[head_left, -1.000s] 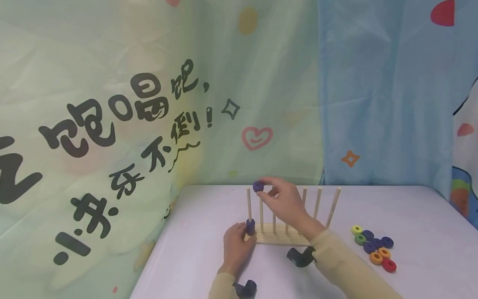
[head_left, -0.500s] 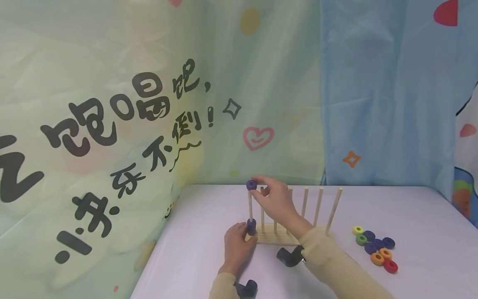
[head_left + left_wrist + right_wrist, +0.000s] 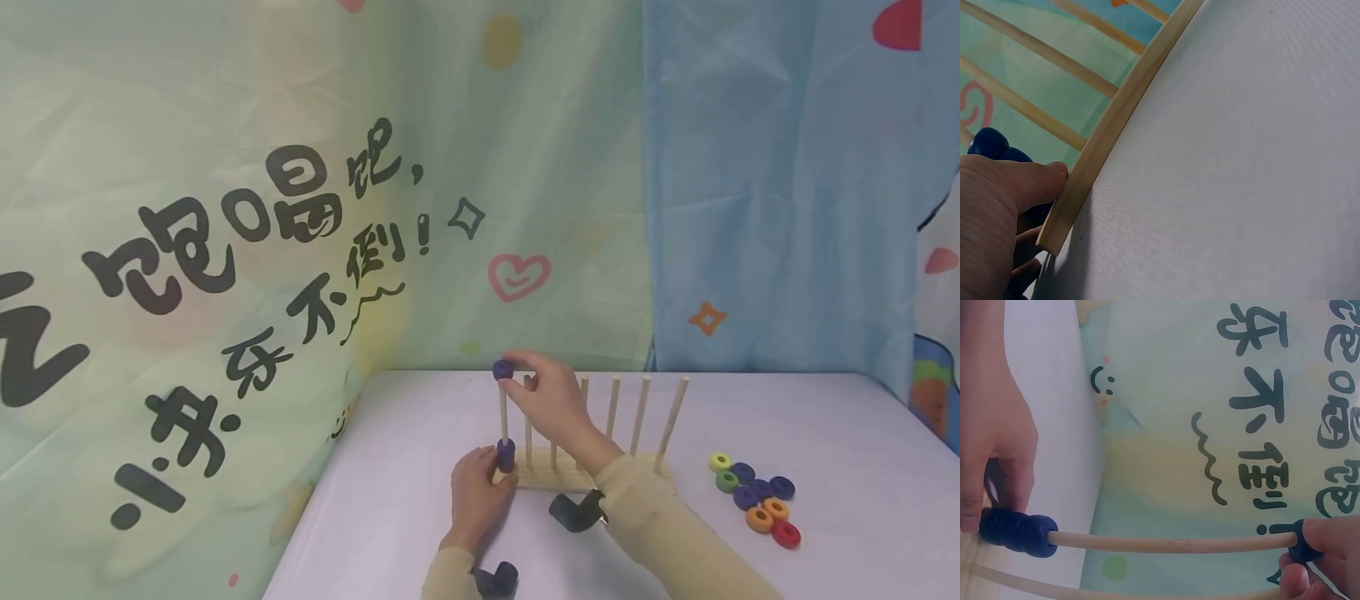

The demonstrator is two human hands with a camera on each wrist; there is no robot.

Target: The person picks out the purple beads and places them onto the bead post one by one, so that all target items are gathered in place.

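Note:
My left hand (image 3: 480,496) grips the left end of a wooden peg stand (image 3: 555,477), thumb on its front edge and fingers round the end. Beside that hand, dark blue-purple rings (image 3: 506,455) are stacked at the foot of the leftmost peg (image 3: 504,412). Between thumb and fingers, my right hand (image 3: 551,396) pinches another blue-purple ring (image 3: 1305,541) at the top of this peg. The peg's tip meets the ring in the right wrist view; how far it enters is hidden. Other upright pegs stand bare, partly behind the right hand.
Several loose rings lie to the right on the white table (image 3: 600,567): a yellow ring (image 3: 720,462), a green ring (image 3: 727,481), orange ones, a red ring (image 3: 786,534) and blue-purple ones. Printed curtains (image 3: 525,167) hang behind and left of the table.
My right hand has moved left with the pinched ring, from above the second peg to the top of the leftmost one. The left hand keeps its place on the stand.

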